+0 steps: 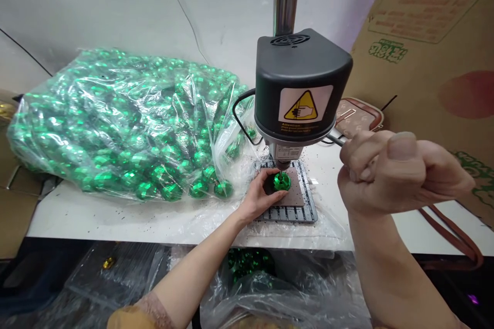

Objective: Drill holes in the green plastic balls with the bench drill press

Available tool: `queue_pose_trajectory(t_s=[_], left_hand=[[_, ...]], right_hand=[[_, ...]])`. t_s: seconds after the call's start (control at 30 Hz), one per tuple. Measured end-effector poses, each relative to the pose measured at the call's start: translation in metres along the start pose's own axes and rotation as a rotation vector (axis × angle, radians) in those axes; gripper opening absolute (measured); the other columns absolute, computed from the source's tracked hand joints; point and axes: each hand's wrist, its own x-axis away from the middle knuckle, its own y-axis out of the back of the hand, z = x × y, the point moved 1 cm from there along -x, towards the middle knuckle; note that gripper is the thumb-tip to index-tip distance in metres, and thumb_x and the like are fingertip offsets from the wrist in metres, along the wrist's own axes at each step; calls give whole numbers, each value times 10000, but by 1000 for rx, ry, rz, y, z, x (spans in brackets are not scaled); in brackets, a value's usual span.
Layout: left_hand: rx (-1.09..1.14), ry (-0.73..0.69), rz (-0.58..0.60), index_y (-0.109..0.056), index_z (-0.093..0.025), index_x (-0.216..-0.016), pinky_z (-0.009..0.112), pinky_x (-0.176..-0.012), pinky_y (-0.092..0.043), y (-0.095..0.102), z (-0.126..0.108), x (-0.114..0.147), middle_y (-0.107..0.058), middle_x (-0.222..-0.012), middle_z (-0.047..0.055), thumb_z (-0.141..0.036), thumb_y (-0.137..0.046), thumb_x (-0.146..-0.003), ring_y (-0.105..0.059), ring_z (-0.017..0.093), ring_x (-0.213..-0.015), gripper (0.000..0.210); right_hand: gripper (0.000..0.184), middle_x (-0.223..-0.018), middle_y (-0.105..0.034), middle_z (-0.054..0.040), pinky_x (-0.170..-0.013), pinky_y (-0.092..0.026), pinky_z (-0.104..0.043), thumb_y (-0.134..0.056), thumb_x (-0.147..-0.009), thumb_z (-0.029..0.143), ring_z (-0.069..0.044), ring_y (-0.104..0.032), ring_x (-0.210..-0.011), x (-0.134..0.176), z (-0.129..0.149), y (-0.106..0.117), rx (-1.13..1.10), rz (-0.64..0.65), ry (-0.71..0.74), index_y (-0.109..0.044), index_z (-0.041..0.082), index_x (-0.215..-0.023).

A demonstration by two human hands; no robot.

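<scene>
A small drill press (303, 85) with a black motor housing and a warning label stands on the white table. Under its bit sits a shiny green faceted ball (282, 181), and the bit meets the top of it. My left hand (260, 195) grips this ball from the left, thumb in front and fingers behind. The ball rests on a flat brown board (296, 198) over the slotted metal base (310, 205). To the right of the housing, my right hand (393, 169) is closed around the press's lever (336, 139), whose end is hidden in the fist.
A big clear plastic bag (127, 123) full of green balls lies on the left. Below the table edge, another bag (266, 288) holds more green pieces. A cardboard box (432, 61) and a patterned pouch (357, 115) stand right. Dark shavings dot the table (116, 216).
</scene>
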Motion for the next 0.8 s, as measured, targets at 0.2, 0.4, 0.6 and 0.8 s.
queue_pose_trajectory(t_s=[0.2,0.4,0.6,0.8], left_hand=[[-16,-18,-14,-750,-251,-1353,496,-1162,-643,0,4,1,-842,-1326,105,-547,-1070,-854,-807,337,-1275,662],[-27,-30,-22,-748,-247,-1335,513,-1174,-631,1,6,1,-832,-1309,103,-572,-1072,-852,-800,340,-1277,666],[-22,-32,-25,-750,-244,-1327,493,-1149,-635,0,4,1,-832,-1291,98,-578,-1069,-853,-801,335,-1266,662],[-7,-20,-27,-755,-241,-1317,489,-1145,-641,-2,2,2,-835,-1292,97,-566,-1078,-845,-801,330,-1259,658]], right_hand=[[516,-600,-203,70,-509,-225,-249,-654,-1124,224,-26,-235,-511,2,-4,-6,-124,11,239,-265,181,-788],[551,-601,-233,76,-458,-232,-285,-637,-1095,179,-43,-246,-484,4,-8,-3,-155,34,243,-188,206,-777],[503,-561,-290,88,-421,-223,-308,-631,-1103,249,-60,-274,-401,5,-14,6,-200,119,327,-306,210,-722],[399,-541,-314,101,-393,-251,-322,-650,-1023,178,-79,-256,-365,6,-23,10,-222,124,417,-364,233,-750]])
